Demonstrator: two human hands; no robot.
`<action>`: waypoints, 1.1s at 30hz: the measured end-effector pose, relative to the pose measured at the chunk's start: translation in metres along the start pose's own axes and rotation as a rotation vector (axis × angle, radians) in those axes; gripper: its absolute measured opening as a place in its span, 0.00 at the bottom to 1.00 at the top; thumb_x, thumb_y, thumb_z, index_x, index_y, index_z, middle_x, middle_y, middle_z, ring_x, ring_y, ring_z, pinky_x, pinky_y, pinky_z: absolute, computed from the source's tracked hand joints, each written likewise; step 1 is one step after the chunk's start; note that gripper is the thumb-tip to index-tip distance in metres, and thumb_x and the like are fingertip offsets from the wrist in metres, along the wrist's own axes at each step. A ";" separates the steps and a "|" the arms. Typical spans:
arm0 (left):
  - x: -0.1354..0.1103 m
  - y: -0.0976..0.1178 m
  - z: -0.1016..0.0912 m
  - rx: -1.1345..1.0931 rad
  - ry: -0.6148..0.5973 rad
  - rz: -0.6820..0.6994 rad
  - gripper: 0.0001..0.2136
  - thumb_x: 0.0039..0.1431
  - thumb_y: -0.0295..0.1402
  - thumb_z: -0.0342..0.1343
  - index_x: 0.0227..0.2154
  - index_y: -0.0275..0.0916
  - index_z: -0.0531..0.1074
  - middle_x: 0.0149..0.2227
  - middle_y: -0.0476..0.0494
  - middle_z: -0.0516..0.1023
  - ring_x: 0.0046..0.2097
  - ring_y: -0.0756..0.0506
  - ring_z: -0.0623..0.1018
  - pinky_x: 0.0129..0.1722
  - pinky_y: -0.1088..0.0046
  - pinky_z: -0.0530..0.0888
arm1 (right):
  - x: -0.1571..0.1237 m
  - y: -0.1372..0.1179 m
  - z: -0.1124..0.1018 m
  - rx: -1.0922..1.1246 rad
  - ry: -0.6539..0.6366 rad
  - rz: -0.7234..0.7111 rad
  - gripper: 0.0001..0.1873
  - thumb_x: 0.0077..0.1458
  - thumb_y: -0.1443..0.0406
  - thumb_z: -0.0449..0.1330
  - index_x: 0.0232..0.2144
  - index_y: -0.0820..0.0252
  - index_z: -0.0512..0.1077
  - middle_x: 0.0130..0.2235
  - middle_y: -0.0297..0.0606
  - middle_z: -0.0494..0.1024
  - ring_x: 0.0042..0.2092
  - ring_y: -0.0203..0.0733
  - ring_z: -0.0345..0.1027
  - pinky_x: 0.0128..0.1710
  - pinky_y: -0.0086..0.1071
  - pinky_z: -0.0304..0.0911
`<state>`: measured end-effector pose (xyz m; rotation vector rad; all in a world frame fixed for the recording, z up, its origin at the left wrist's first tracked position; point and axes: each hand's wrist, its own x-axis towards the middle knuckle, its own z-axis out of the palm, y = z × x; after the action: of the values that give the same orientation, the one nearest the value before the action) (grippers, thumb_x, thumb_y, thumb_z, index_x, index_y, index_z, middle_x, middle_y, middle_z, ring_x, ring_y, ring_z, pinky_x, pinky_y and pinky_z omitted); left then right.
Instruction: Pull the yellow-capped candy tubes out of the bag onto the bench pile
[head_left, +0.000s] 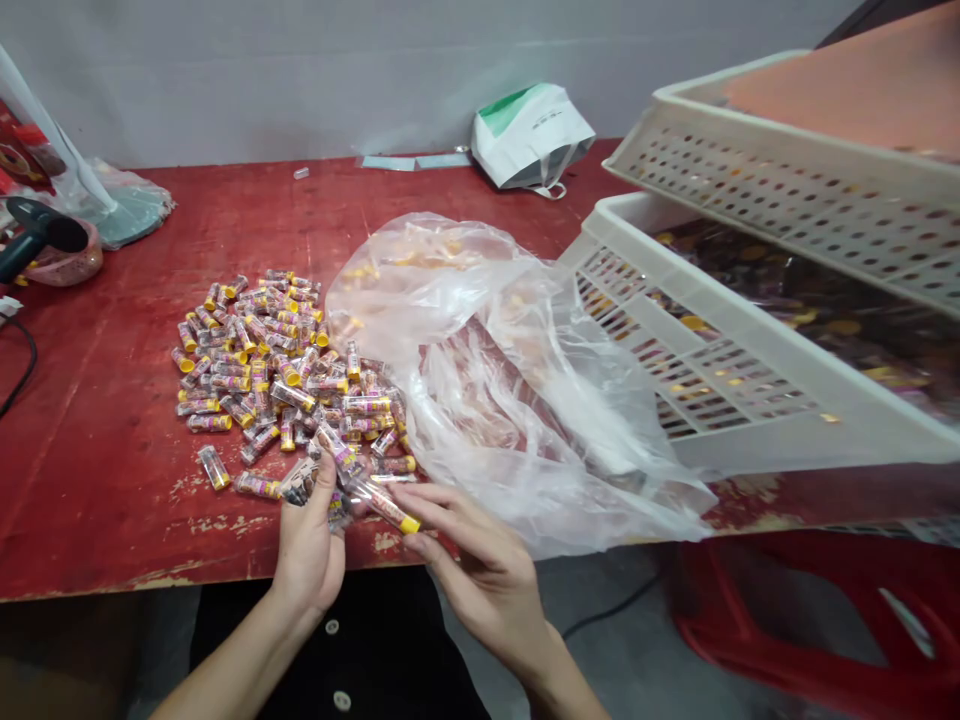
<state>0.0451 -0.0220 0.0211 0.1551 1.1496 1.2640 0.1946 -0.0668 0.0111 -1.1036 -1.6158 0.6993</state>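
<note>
Close to the table's front edge, my left hand [309, 550] is closed around several small clear tubes with printed labels, its thumb on top. One longer clear tube with a yellow cap [384, 503] sticks out toward my right hand [484, 560]. The thumb and fingers of that hand grip its capped end. Just beyond both hands spreads a heap of similar yellow-capped tubes [259, 360] with dark contents and purple-and-white labels. To the right of the heap lies a crumpled clear plastic bag [517, 400], with some yellow caps showing through its far side.
Two stacked white plastic crates [750, 330] stand tilted at the right, the lower holding many tubes. A white-and-green bag [529, 135] lies at the back. A dark hair dryer [45, 235] and pink basket [75, 255] are at the left. Below right is a red stool [810, 620].
</note>
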 end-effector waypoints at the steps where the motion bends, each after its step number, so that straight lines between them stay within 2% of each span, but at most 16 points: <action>1: -0.001 0.000 0.000 0.000 -0.008 -0.005 0.20 0.46 0.35 0.70 0.43 0.39 0.77 0.40 0.43 0.82 0.38 0.46 0.82 0.32 0.76 0.77 | -0.001 0.000 0.001 0.006 0.023 0.001 0.25 0.58 0.75 0.61 0.55 0.49 0.74 0.49 0.42 0.80 0.50 0.45 0.76 0.48 0.38 0.74; 5: -0.002 0.001 0.002 -0.009 -0.023 -0.014 0.21 0.43 0.34 0.72 0.41 0.37 0.77 0.38 0.42 0.82 0.39 0.44 0.82 0.31 0.75 0.77 | -0.007 0.004 0.009 0.082 0.122 0.006 0.25 0.56 0.74 0.63 0.52 0.45 0.76 0.47 0.41 0.81 0.47 0.46 0.77 0.45 0.40 0.75; 10: 0.002 0.001 0.003 -0.008 0.012 0.011 0.22 0.40 0.32 0.74 0.40 0.38 0.76 0.35 0.45 0.82 0.36 0.46 0.81 0.29 0.77 0.75 | -0.013 0.009 0.017 0.218 0.187 0.105 0.16 0.57 0.66 0.65 0.47 0.45 0.79 0.44 0.41 0.82 0.44 0.47 0.78 0.43 0.41 0.76; 13: 0.001 0.000 0.001 0.002 0.007 0.001 0.21 0.39 0.34 0.74 0.38 0.38 0.76 0.34 0.47 0.80 0.32 0.49 0.79 0.25 0.79 0.72 | -0.016 0.012 0.021 0.350 0.233 0.219 0.11 0.58 0.62 0.64 0.44 0.47 0.81 0.43 0.42 0.83 0.44 0.46 0.78 0.40 0.37 0.77; 17: -0.001 -0.002 -0.002 0.011 -0.019 -0.002 0.22 0.37 0.37 0.74 0.36 0.37 0.75 0.33 0.48 0.78 0.30 0.51 0.76 0.21 0.80 0.69 | -0.020 0.017 0.027 0.495 0.285 0.331 0.12 0.60 0.61 0.62 0.45 0.46 0.80 0.45 0.41 0.82 0.44 0.45 0.79 0.33 0.32 0.77; 19: -0.001 -0.004 -0.003 0.033 -0.049 0.014 0.21 0.38 0.37 0.74 0.35 0.37 0.75 0.33 0.48 0.78 0.31 0.50 0.76 0.21 0.79 0.69 | -0.022 0.017 0.029 0.455 0.321 0.306 0.12 0.59 0.63 0.63 0.46 0.45 0.79 0.45 0.39 0.82 0.45 0.45 0.78 0.38 0.34 0.77; 21: -0.001 -0.005 -0.004 0.061 -0.089 0.019 0.19 0.40 0.36 0.73 0.34 0.37 0.75 0.33 0.47 0.78 0.32 0.49 0.77 0.21 0.79 0.69 | -0.023 0.017 0.028 0.338 0.320 0.216 0.14 0.58 0.67 0.65 0.45 0.45 0.80 0.45 0.39 0.82 0.46 0.45 0.78 0.44 0.37 0.76; 25: 0.000 -0.006 -0.007 0.069 -0.137 -0.006 0.18 0.42 0.38 0.73 0.34 0.36 0.75 0.33 0.44 0.79 0.34 0.47 0.79 0.21 0.80 0.66 | -0.024 0.015 0.023 0.169 0.192 0.024 0.23 0.57 0.75 0.62 0.51 0.45 0.77 0.48 0.39 0.80 0.48 0.44 0.76 0.48 0.37 0.74; 27: 0.001 -0.006 -0.008 0.062 -0.151 -0.009 0.18 0.42 0.39 0.72 0.33 0.36 0.75 0.33 0.43 0.79 0.35 0.46 0.79 0.21 0.80 0.66 | -0.022 0.014 0.022 0.156 0.154 0.014 0.25 0.59 0.76 0.59 0.53 0.45 0.75 0.48 0.39 0.80 0.49 0.44 0.76 0.49 0.37 0.73; 30: 0.001 -0.006 -0.010 0.068 -0.159 0.004 0.18 0.42 0.38 0.72 0.33 0.37 0.74 0.34 0.44 0.79 0.35 0.46 0.79 0.20 0.80 0.65 | -0.020 0.012 0.027 0.177 0.212 0.067 0.25 0.61 0.75 0.56 0.56 0.47 0.73 0.50 0.42 0.77 0.50 0.44 0.74 0.48 0.37 0.73; 33: 0.000 -0.005 -0.010 0.079 -0.168 -0.013 0.20 0.41 0.40 0.73 0.35 0.35 0.75 0.36 0.42 0.79 0.35 0.47 0.78 0.20 0.81 0.65 | -0.020 0.011 0.039 0.213 0.228 0.050 0.23 0.62 0.73 0.56 0.55 0.49 0.73 0.52 0.44 0.75 0.53 0.46 0.72 0.51 0.40 0.72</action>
<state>0.0416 -0.0286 0.0132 0.3067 1.0534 1.1720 0.1627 -0.0769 -0.0191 -1.0306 -1.2936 0.7322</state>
